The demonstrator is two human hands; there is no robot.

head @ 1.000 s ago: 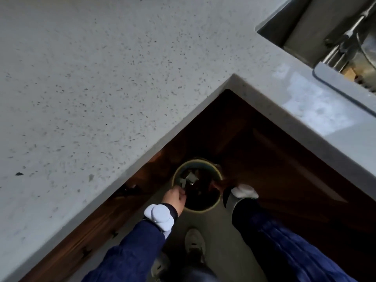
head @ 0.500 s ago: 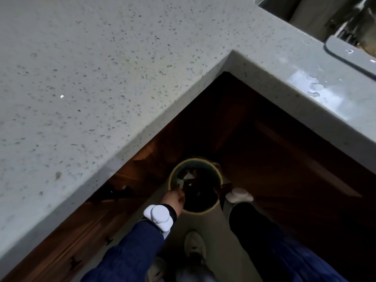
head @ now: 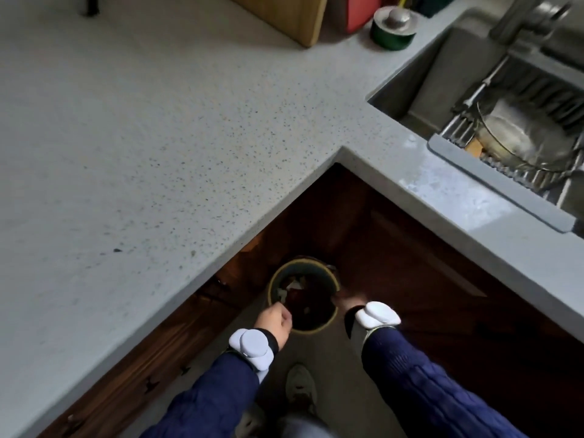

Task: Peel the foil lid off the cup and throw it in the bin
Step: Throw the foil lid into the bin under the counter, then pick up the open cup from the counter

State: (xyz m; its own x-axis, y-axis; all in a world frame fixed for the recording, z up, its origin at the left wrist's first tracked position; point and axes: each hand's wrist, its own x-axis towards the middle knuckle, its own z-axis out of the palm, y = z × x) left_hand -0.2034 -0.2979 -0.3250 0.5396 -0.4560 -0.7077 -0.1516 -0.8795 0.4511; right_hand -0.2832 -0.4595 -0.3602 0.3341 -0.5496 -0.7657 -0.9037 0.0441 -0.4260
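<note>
Hovering at the near-left rim of the round dark bin with the yellowish rim (head: pixel 331 281), the left hand (head: pixel 273 322) is curled with its fingertips pinched together, and a small pale scrap, probably the foil lid (head: pixel 282 297), shows just beyond them over the opening. Whether the fingers grip that scrap or it already lies among the pale bits of rubbish inside, I cannot tell. The cup itself is not in sight. The right hand (head: pixel 346 303) sits at the bin's right edge, dark and blurred, so its state cannot be told; it may be steadying the bin so the drop lands inside. Both wrists carry white rounded bands (head: pixel 251 343) above dark blue knitted sleeves (head: pixel 420 384).

The bin stands on a pale floor (head: pixel 341 406) in the inner corner of an L-shaped run of dark wooden cabinets (head: pixel 410 263), with a light shoe (head: pixel 300 388) just behind it. Above the bin spreads a grey speckled stone worktop (head: pixel 142 137). Set into the worktop at right is a grey sink (head: pixel 420 74) holding a metal rack with a glass bowl (head: pixel 521 134). At the back stand a wooden board (head: pixel 294 17), something red, and a green round container with a metal lid (head: pixel 393 26).
</note>
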